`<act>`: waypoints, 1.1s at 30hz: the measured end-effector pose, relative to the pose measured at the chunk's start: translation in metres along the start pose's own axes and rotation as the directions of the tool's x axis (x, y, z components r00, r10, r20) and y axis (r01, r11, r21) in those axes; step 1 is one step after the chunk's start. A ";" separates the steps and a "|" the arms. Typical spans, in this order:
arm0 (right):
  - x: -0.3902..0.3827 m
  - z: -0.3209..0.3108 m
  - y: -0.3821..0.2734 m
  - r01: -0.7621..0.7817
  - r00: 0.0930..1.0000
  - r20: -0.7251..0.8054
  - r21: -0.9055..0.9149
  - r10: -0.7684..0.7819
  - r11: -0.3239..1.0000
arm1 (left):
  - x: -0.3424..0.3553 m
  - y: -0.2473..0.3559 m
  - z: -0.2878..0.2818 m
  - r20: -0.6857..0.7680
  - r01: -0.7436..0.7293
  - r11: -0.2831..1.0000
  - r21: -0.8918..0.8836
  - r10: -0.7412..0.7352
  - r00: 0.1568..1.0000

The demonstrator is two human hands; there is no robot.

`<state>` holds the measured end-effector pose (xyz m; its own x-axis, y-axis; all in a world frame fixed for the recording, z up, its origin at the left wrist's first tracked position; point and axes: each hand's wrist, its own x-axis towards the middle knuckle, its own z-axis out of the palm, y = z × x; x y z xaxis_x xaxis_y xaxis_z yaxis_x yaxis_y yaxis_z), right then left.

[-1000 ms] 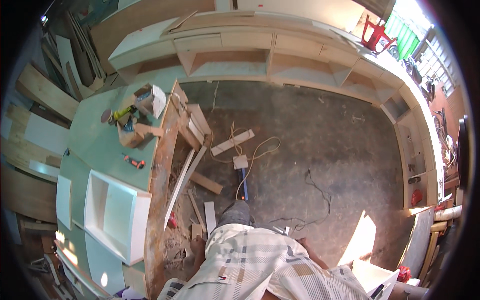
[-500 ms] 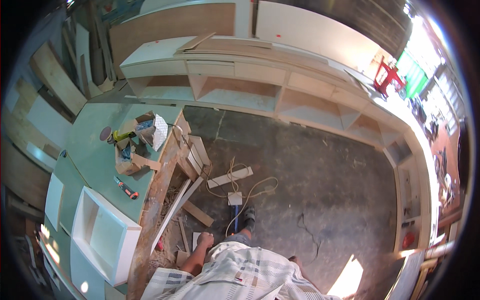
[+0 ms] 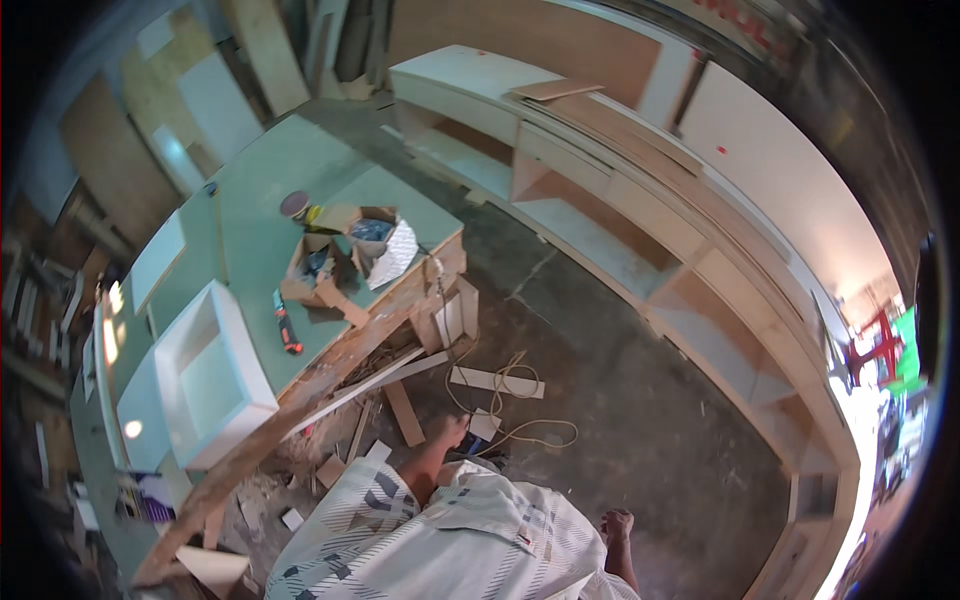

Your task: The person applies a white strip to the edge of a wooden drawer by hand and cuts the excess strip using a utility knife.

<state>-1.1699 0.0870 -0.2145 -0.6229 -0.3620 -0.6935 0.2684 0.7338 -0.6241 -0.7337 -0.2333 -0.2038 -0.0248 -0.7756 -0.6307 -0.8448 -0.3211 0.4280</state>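
Note:
My left hand (image 3: 450, 431) is held low in front of my body with its fingers curled in, and nothing shows in it. In the picture it lies beside a small white board piece (image 3: 484, 425) and a blue object (image 3: 473, 443) on the floor, partly hidden. Out to the right, my right hand (image 3: 617, 522) hangs over the dark floor, loosely closed, with no object visible in it. At the left stands a green-topped workbench (image 3: 262, 185), carrying a white open box (image 3: 213, 375), an orange-and-black hand tool (image 3: 287, 322) and cardboard boxes (image 3: 312, 268).
A sander-like power tool (image 3: 297, 207) with a round disc lies behind the boxes. A yellowish cord (image 3: 540, 440) loops over the floor near a white strip (image 3: 497, 382). Wood offcuts (image 3: 404, 413) litter the bench's foot. A long low cabinet (image 3: 640, 235) curves along the far and right side.
The view has turned left, so the bench and cabinet sit further right in the picture. My left hand has swung forward, and more of my right hand now shows.

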 end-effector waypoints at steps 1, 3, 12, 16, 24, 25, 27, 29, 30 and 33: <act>0.013 0.002 -0.021 0.064 0.995 0.072 -0.009 -0.063 0.998 | 0.011 0.010 0.001 -0.095 -0.195 0.981 -0.003 0.194 0.976; 0.087 -0.042 -0.003 0.465 0.873 0.292 -0.250 -0.392 0.849 | 0.007 0.050 0.009 -0.201 -0.327 0.944 -0.041 0.313 0.928; 0.219 0.006 -0.115 0.809 0.383 0.923 -0.350 -0.029 -0.471 | -0.072 0.035 0.064 -0.481 -0.049 0.963 -0.265 -0.088 0.872; 0.250 0.040 -0.177 0.620 0.077 0.968 0.140 0.238 -0.772 | -0.190 -0.019 0.148 -0.194 0.562 0.653 -0.507 -0.722 0.664; 0.421 0.068 -0.303 0.753 0.544 0.813 -0.582 0.208 0.307 | -0.381 0.014 0.375 0.389 0.792 0.053 -0.609 -0.849 0.356; 0.423 0.094 -0.301 0.888 0.371 0.890 -0.423 0.264 0.178 | -0.400 -0.010 0.443 0.572 0.675 -0.125 -0.727 -0.653 0.495; 0.419 0.117 -0.311 0.945 -0.041 0.904 0.174 0.426 -0.277 | -0.419 0.021 0.495 0.228 0.388 0.089 -0.917 -0.681 0.696; 0.361 0.138 -0.259 0.412 -0.341 0.801 0.598 0.492 -0.687 | -0.472 0.093 0.438 0.098 0.125 -0.013 -0.992 -0.706 0.702; 0.329 0.152 -0.236 0.379 -0.271 0.818 0.576 0.508 -0.725 | -0.482 0.118 0.412 0.163 -0.047 -0.264 -0.963 -0.714 0.681; 0.245 0.204 -0.193 0.345 -0.158 0.727 0.675 0.668 -0.653 | -0.517 0.175 0.308 0.207 -0.461 -0.618 -0.637 -0.713 0.670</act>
<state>-1.2241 -0.2607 -0.3370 0.8122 0.1295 -0.5688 0.1056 -0.9916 -0.0749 -1.0334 0.2785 -0.0018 0.4753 -0.1781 -0.8616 0.8738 0.2102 0.4386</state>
